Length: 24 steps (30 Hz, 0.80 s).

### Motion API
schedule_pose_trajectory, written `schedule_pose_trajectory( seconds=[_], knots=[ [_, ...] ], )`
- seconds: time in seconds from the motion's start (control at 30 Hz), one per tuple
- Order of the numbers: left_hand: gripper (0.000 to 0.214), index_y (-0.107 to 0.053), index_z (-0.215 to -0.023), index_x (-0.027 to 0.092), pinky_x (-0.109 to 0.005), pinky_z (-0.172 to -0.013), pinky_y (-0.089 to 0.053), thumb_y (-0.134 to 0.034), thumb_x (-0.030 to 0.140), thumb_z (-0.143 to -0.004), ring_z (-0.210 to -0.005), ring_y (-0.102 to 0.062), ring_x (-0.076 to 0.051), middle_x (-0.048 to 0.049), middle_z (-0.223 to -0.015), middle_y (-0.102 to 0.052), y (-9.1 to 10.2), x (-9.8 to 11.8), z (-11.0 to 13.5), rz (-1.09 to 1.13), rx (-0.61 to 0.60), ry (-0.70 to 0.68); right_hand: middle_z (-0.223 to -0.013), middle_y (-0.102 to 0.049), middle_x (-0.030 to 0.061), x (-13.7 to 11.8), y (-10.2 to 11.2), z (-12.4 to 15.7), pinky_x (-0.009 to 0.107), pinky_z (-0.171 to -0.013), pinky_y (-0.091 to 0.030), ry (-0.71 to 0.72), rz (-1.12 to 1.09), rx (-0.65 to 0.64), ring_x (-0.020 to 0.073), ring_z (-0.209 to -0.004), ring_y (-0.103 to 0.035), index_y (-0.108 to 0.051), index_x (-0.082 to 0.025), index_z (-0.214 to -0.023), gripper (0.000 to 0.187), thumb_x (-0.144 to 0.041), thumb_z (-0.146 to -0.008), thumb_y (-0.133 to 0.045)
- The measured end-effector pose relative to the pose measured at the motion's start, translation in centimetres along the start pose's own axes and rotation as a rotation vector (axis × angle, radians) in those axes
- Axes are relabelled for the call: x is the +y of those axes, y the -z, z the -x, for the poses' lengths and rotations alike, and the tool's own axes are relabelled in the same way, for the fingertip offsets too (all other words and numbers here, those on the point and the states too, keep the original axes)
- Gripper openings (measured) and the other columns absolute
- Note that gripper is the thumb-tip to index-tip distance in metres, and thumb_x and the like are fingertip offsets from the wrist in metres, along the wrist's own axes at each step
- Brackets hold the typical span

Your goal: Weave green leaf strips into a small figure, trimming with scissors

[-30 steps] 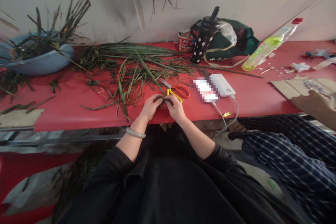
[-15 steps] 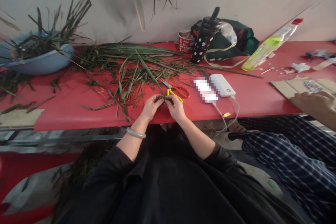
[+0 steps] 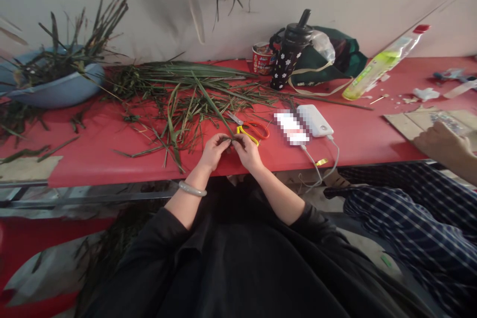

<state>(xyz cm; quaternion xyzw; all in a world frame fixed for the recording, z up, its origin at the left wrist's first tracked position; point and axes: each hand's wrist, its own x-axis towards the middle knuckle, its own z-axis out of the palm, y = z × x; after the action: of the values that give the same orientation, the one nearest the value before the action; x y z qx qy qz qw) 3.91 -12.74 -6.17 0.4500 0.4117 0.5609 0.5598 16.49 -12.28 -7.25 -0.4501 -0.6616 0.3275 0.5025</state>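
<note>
A long green leaf strip (image 3: 211, 102) slants down from the leaf pile to my fingertips. My left hand (image 3: 215, 151) pinches its lower end, thumb against fingers. Close beside it, my right hand (image 3: 246, 150) is closed on the same end. What exactly lies between the fingertips is small and partly hidden. Scissors (image 3: 253, 129) with red and yellow handles lie on the table just beyond my right hand. Loose cut leaf strips (image 3: 197, 109) are scattered ahead of my hands, with longer green leaves (image 3: 186, 70) behind them.
A blue basin (image 3: 70, 90) full of stalks stands at left. A phone (image 3: 291, 127) and a white power bank (image 3: 315, 120) with cables lie right of my hands. Behind are a black flowered tumbler (image 3: 290, 54), a red tub (image 3: 263, 59) and a bottle (image 3: 385, 64). Another person's hand (image 3: 441, 143) is at right.
My hands stay nearly in place, with only a slight shift of the fingers at the leaf strip's end. The other person's hand at right has lifted a little and changed its pose.
</note>
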Motion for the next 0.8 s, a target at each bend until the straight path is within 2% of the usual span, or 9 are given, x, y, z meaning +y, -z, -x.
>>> schedule_pose_trajectory(
  seconds=[0.13, 0.4, 0.63, 0.8],
  knots=[
    [0.017, -0.053, -0.077, 0.016, -0.021, -0.053, -0.039, -0.061, 0.026, -0.065, -0.052, -0.050, -0.006, 0.0040, -0.060, -0.054, -0.05, 0.08, 0.00, -0.018, -0.002, 0.007, -0.084, -0.062, 0.0034, -0.23, 0.21, -0.04, 0.030, -0.071, -0.048, 0.029, 0.078, 0.015, 0.0159, -0.076, -0.059, -0.057, -0.019, -0.088, 0.015, -0.025, -0.076, -0.049],
    [0.022, -0.051, -0.081, 0.017, -0.019, -0.045, -0.036, -0.060, 0.030, -0.066, -0.047, -0.046, -0.005, 0.0049, -0.059, -0.051, -0.14, 0.16, 0.02, -0.014, -0.026, 0.057, -0.081, -0.059, 0.0028, -0.52, 0.43, 0.14, 0.030, -0.072, -0.046, 0.117, 0.105, 0.055, 0.0155, -0.077, -0.057, -0.056, -0.019, -0.085, 0.011, -0.021, -0.076, -0.050],
    [0.019, -0.052, -0.079, 0.017, -0.019, -0.049, -0.039, -0.061, 0.027, -0.066, -0.050, -0.047, -0.005, 0.0045, -0.060, -0.052, -0.14, 0.30, 0.15, 0.004, -0.026, 0.033, -0.079, -0.061, 0.0023, -0.71, 0.33, -0.06, 0.028, -0.067, -0.048, 0.004, -0.008, -0.016, 0.0142, -0.071, -0.059, -0.055, -0.019, -0.089, 0.016, -0.029, -0.080, -0.046],
    [0.018, -0.054, -0.081, 0.017, -0.020, -0.050, -0.039, -0.060, 0.026, -0.066, -0.050, -0.048, -0.006, 0.0047, -0.058, -0.052, -0.26, 0.36, 0.26, -0.033, -0.029, 0.017, -0.079, -0.062, 0.0027, -0.40, 0.28, -0.02, 0.029, -0.067, -0.048, 0.010, 0.010, 0.003, 0.0153, -0.071, -0.059, -0.057, -0.019, -0.086, 0.015, -0.028, -0.078, -0.047]
  ],
)
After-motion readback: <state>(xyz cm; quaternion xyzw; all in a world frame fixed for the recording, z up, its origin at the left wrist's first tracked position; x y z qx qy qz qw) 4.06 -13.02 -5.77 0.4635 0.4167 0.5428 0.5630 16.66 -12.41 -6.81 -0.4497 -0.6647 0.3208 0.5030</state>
